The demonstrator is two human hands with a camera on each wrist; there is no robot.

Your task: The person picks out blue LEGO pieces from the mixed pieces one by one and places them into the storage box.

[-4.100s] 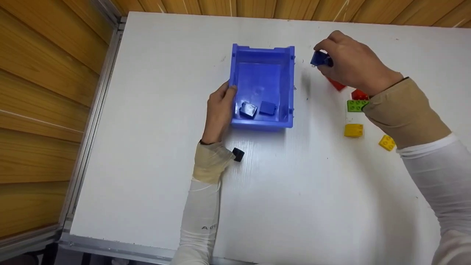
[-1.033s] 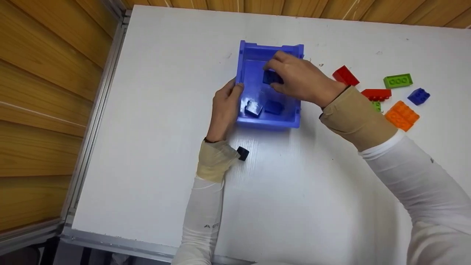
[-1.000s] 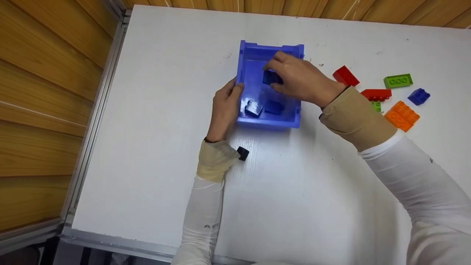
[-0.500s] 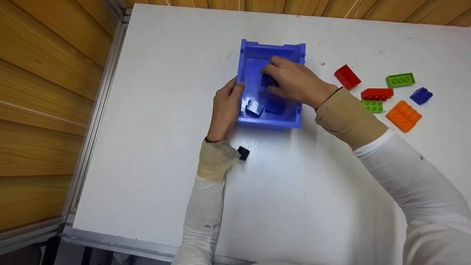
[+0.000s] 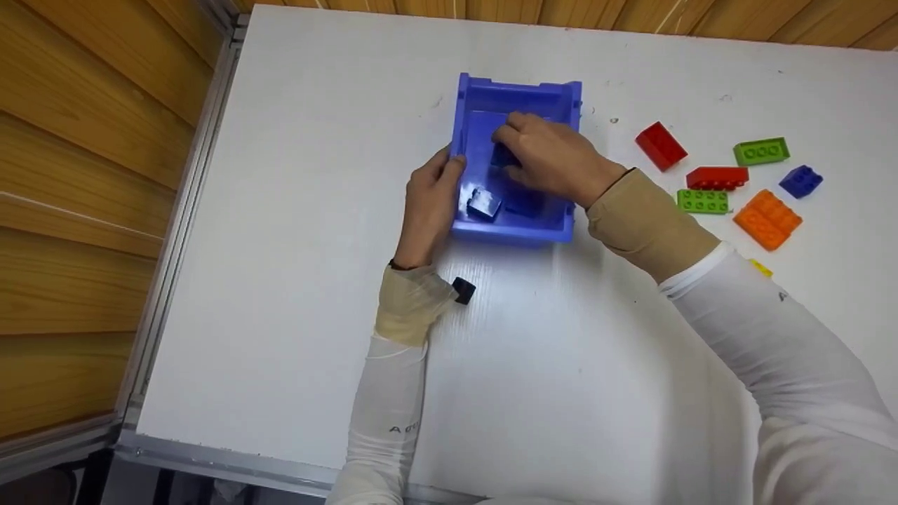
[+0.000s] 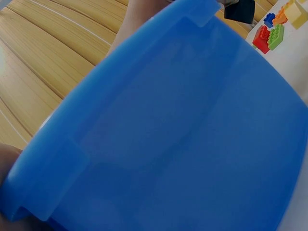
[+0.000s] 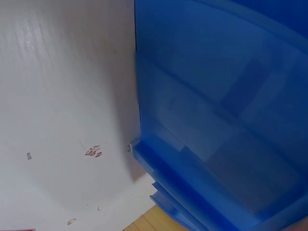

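A blue plastic bin [image 5: 474, 105] stands on the white table [image 5: 561, 365]. My left hand [image 5: 429, 200] grips the bin's left wall, thumb over the rim. Inside the bin my right hand [image 5: 544, 154] pinches a dark blue brick [image 5: 502, 156], low over the floor. Two more blue bricks lie at the bin's near end, one [image 5: 484, 205] at the left and one [image 5: 525, 203] partly under my right hand. The left wrist view is filled by the bin's outer wall [image 6: 168, 134]. In the right wrist view the bin's wall and rim [image 7: 216, 120] show beside the table.
Loose bricks lie to the right of the bin: two red [image 5: 661, 145] [image 5: 717, 177], two green [image 5: 761, 151] [image 5: 703, 201], one blue [image 5: 800, 181], one orange [image 5: 767, 219], and a yellow one [image 5: 761, 268] mostly behind my right sleeve. The table's left edge has a metal rail [image 5: 184, 231].
My right hand carried the dark blue brick from right of the bin into it and has sunk lower over the last second. The left hand stayed on the bin's wall.
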